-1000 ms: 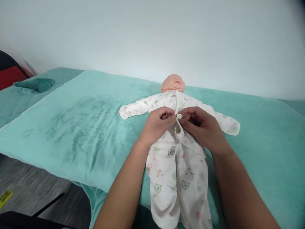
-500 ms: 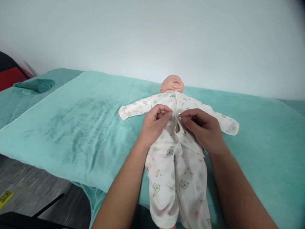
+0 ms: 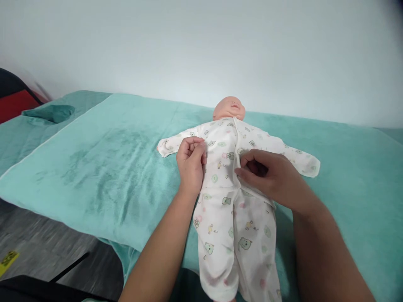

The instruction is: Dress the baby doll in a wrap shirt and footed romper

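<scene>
A baby doll (image 3: 229,108) lies on its back, arms spread, in a white printed top (image 3: 220,147) and matching trousers (image 3: 217,235). Beside the doll's chest, at the left side of the top, is my left hand (image 3: 191,163); its fingers are curled in with the thumb against them, and nothing shows in them. Over the other half of the top hovers my right hand (image 3: 270,176), with forefinger and thumb tips apart beside the front edge of the top. Its other fingers are bent and partly hidden. The front edges lie close together down the middle.
A turquoise plush cover (image 3: 103,167) spreads over the bed, with a hole (image 3: 50,113) at the far left. A pale wall (image 3: 201,50) stands behind. A red and black object (image 3: 19,100) is at the left edge, and grey floor (image 3: 34,235) shows at lower left.
My left hand has drawn away left from the front edge. My right thumb and forefinger have parted and moved slightly down. The gap in the top's front has closed up.
</scene>
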### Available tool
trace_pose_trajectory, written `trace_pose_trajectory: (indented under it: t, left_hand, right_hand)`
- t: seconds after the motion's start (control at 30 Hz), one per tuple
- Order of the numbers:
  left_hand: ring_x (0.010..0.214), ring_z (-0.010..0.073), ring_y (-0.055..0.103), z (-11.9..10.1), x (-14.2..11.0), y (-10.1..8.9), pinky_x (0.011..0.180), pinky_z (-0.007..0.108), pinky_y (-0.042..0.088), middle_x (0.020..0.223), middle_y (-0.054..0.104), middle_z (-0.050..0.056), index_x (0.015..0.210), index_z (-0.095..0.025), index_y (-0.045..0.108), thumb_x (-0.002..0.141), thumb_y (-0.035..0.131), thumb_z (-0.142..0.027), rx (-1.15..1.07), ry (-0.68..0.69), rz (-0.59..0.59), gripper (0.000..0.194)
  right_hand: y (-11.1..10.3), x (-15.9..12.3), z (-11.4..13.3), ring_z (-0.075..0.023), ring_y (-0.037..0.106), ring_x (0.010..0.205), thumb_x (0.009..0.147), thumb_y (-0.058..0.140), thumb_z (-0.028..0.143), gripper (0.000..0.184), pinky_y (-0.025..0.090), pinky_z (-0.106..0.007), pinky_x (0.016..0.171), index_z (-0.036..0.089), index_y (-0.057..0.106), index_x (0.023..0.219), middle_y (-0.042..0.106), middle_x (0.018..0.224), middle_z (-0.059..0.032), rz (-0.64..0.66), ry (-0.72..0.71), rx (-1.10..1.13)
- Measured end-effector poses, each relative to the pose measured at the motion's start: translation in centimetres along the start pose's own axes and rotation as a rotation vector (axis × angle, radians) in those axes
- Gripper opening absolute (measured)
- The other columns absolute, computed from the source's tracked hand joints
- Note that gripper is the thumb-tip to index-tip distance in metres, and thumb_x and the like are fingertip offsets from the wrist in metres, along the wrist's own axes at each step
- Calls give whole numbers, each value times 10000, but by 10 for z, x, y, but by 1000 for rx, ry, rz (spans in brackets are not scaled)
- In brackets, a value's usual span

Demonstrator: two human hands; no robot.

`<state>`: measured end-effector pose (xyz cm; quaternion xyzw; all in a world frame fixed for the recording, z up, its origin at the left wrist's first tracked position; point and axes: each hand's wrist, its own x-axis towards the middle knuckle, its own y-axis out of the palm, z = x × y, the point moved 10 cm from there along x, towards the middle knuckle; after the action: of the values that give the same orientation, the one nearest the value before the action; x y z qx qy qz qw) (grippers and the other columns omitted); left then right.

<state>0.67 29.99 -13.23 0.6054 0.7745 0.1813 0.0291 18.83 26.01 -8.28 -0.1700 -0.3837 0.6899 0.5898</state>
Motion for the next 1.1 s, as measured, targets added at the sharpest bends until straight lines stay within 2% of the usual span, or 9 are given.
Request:
trace_pose_trajectory:
  t: [0.13, 0.3, 0.37, 0.5, 0.57, 0.67, 0.83, 0.97, 1.1]
  left_hand:
    - [501, 85, 396, 5, 2, -1, 497, 231, 343, 568, 431, -62, 810, -223, 579, 811, 618, -252, 30, -8, -13, 49]
    - [530, 101, 409, 3, 2, -1, 544, 248, 371, 580, 448, -52, 824, -232, 624, 821, 616, -253, 33, 7, 9, 23]
    - [616, 126, 489, -3, 0, 7, 613, 269, 418, 652, 536, -23, 842, -239, 680, 837, 610, -268, 116, 50, 112, 75]
    - [875, 197, 578, -25, -13, 32, 850, 350, 454, 859, 665, 36, 874, -254, 772, 871, 597, -280, 323, 279, 385, 178]
    - [920, 211, 570, -32, -19, 40, 910, 376, 435, 883, 663, 46, 893, -262, 789, 890, 580, -287, 376, 359, 468, 210]
    - [959, 224, 557, -35, -22, 45, 947, 394, 423, 889, 648, 54, 850, -264, 791, 899, 565, -287, 407, 388, 516, 232]
    - [936, 226, 564, -34, -21, 44, 954, 395, 421, 867, 656, 54, 632, -233, 696, 860, 545, -238, 390, 370, 500, 273]
    - [771, 182, 562, -30, -13, 27, 827, 345, 444, 728, 614, 26, 609, -212, 596, 880, 500, -257, 269, 299, 325, 290]
    - [613, 139, 483, -14, -7, 13, 639, 282, 404, 593, 509, -14, 635, -204, 599, 885, 514, -281, 269, 149, 175, 275]
  right_hand:
    - [-4, -1, -1, -120, 388, 591, 828, 622, 290, 199, 321, -261, 522, 216, 506, 684, 457, 625, 21, -4, 22, 57]
    - [-10, 0, -33, -128, 410, 581, 831, 621, 349, 192, 317, -267, 498, 218, 565, 704, 466, 637, 9, -93, 139, 423]
    - [-14, 1, -46, -133, 412, 562, 804, 640, 348, 172, 303, -273, 476, 219, 596, 698, 466, 617, 4, -169, 176, 550]
    - [-13, 1, -56, -134, 387, 543, 811, 605, 331, 211, 277, -283, 469, 219, 570, 635, 425, 590, 5, -221, 222, 700]
    - [-11, 1, -51, -128, 364, 537, 830, 622, 374, 273, 265, -280, 471, 219, 543, 619, 403, 584, 12, -205, 223, 707]
    - [-8, 0, -40, -116, 366, 532, 845, 661, 439, 320, 263, -271, 466, 213, 560, 641, 440, 589, 15, -151, 202, 576]
    - [-7, 0, -25, -95, 331, 510, 891, 620, 459, 417, 264, -261, 460, 200, 486, 594, 399, 550, 28, -146, 135, 356]
    - [-5, 1, -17, -108, 395, 552, 874, 642, 436, 380, 318, -261, 502, 203, 490, 615, 454, 576, 22, -165, 55, 253]
    - [-12, -1, -11, -118, 451, 568, 843, 683, 397, 280, 351, -268, 530, 211, 560, 671, 530, 605, 17, -246, 15, 159]
